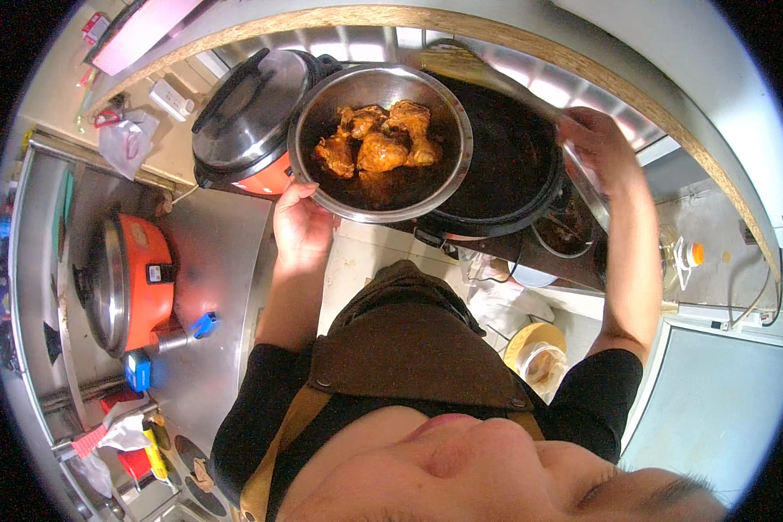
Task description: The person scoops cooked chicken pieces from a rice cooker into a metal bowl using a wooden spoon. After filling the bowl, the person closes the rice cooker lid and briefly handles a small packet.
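Observation:
My left hand (pixel 303 222) grips the near-left rim of a stainless steel bowl (pixel 313 179). Inside the bowl lie several browned, glazed chicken pieces (pixel 382 150), some of them apparently drumsticks. The bowl is held over the left edge of a wide pot (pixel 509 156) with a dark interior and no lid on it. My right hand (pixel 597 147) is closed around a long-handled utensil (pixel 528 98), blurred, seemingly a metal spatula. Its far end reaches over the back of the pot. How deep the pot's contents are cannot be made out.
An orange rice cooker (pixel 254 117) with its lid on stands left of the bowl. Another orange rice cooker (pixel 147 280) sits on the steel counter (pixel 215 267). A small pan (pixel 564 231) and an orange-capped bottle (pixel 691 254) are at right. A chipboard shelf edge (pixel 496 29) curves overhead.

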Motion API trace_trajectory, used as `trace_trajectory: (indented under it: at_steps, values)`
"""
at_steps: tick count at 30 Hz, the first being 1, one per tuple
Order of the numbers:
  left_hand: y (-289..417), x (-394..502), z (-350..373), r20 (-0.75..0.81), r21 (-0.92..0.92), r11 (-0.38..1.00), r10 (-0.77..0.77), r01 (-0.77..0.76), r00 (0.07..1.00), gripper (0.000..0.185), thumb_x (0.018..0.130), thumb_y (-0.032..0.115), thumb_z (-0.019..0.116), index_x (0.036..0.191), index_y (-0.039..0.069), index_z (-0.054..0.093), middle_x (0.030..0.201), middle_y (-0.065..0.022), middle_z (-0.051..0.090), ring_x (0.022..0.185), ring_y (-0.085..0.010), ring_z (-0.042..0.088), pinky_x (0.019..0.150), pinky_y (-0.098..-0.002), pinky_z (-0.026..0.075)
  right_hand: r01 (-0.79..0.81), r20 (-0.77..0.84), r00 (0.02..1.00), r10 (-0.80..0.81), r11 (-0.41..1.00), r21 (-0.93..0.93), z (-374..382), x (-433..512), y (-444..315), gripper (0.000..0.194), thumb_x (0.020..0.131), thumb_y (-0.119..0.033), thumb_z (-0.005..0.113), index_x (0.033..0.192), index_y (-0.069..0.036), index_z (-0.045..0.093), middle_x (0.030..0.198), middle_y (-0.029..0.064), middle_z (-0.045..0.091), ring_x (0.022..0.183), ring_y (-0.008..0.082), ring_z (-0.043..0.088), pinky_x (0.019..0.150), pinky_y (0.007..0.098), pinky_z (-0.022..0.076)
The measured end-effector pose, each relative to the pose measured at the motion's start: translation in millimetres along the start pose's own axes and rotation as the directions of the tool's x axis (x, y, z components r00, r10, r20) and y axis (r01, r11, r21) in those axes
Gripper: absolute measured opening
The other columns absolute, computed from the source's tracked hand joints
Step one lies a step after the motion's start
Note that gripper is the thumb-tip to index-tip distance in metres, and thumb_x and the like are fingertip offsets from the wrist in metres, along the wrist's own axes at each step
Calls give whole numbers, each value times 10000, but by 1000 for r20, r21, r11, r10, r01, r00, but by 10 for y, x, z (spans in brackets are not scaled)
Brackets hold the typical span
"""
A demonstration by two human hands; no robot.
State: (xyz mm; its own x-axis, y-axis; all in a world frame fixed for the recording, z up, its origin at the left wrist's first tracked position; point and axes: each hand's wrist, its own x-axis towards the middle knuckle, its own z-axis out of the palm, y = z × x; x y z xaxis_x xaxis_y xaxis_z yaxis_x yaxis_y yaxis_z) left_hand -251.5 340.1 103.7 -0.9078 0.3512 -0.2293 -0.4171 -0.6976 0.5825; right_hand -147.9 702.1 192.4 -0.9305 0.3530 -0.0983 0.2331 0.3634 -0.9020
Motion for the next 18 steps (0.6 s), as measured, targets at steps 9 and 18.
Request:
trace_trajectory:
  at_steps: [9,18]
  values:
    - [67,-22,-200,-66,-30,994,104,-107,992,322,655,11,520,976,11,547,966,-85,603,933,-222,552,904,-337,386,149,133,988,-78,249,-957,-189,113,424,278,744,-209,592,851,47,574,888,229,581,854,372,552,741,421,437]
    - [305,-321,-337,-100,-62,986,149,-156,984,396,650,-26,492,1044,16,517,1080,-104,562,1031,-253,511,956,-405,358,-11,44,982,184,285,-958,223,908,740,185,727,-102,533,852,-29,650,926,173,615,858,316,602,741,387,486]
